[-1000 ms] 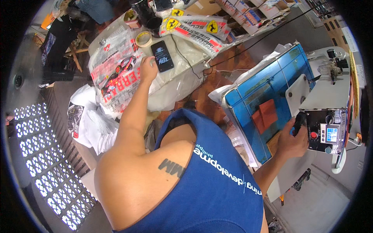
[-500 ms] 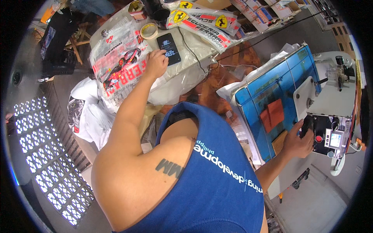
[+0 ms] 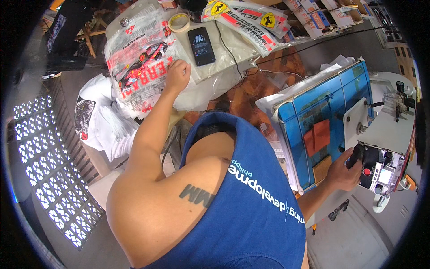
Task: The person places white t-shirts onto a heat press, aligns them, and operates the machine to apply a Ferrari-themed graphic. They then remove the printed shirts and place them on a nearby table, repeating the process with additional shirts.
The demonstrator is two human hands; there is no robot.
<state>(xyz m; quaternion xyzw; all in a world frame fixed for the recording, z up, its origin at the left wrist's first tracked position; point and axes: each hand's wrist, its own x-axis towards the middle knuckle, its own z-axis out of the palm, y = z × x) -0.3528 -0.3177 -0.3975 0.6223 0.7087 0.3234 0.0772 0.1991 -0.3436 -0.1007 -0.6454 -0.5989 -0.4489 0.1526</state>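
Phone [image 3: 201, 46] on table [image 3: 230, 62], right of film [image 3: 145, 74] and tape roll [image 3: 171, 23]; machine [image 3: 387, 132] right of table; cloth pile [image 3: 107, 130] left

The left hand [image 3: 178, 75], fingers curled in, is over the right edge of a printed sheet [image 3: 134, 71], near a phone [image 3: 201, 46]. 1 tape roll [image 3: 178, 29] lies farther off. On the right, the right hand [image 3: 345, 171] grips a black handle [image 3: 356, 154] beside a blue panel [image 3: 329, 107] bearing 1 orange-red patch [image 3: 316, 138].
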